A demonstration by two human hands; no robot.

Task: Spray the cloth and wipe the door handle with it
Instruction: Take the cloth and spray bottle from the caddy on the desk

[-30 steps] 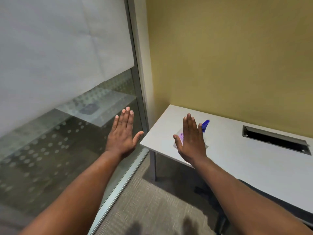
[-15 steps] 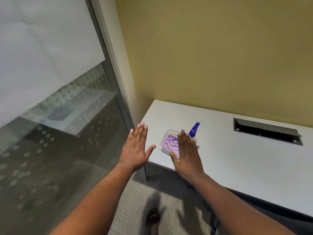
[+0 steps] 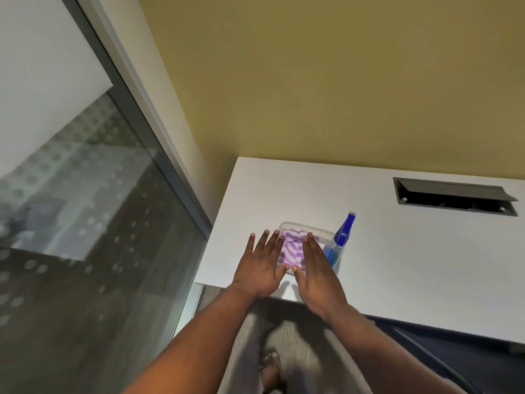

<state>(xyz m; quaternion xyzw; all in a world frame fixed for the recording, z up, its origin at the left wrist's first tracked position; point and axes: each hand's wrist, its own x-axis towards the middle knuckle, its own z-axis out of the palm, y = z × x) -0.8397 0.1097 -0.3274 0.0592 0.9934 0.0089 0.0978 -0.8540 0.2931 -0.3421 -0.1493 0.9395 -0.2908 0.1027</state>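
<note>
A purple and white striped cloth [image 3: 292, 245] lies in a clear plastic tub [image 3: 318, 231] near the front left corner of the white table [image 3: 412, 251]. A blue spray bottle [image 3: 339, 240] stands just right of the tub. My left hand [image 3: 262, 265] hovers flat, fingers apart, over the tub's left edge. My right hand [image 3: 316, 271] is flat and open over the tub's right side, partly hiding the cloth and the bottle's base. Both hands hold nothing. No door handle is in view.
A glass partition [image 3: 85, 223] with a grey frame and dotted film runs along the left. A yellow wall [image 3: 341, 81] is behind the table. A grey cable slot [image 3: 454, 196] is set in the table's back right. Grey carpet and a foot [image 3: 270, 362] are below.
The view has moved closer to the table. Both hands have moved forward and together, from beside the glass to over the tub with the cloth.
</note>
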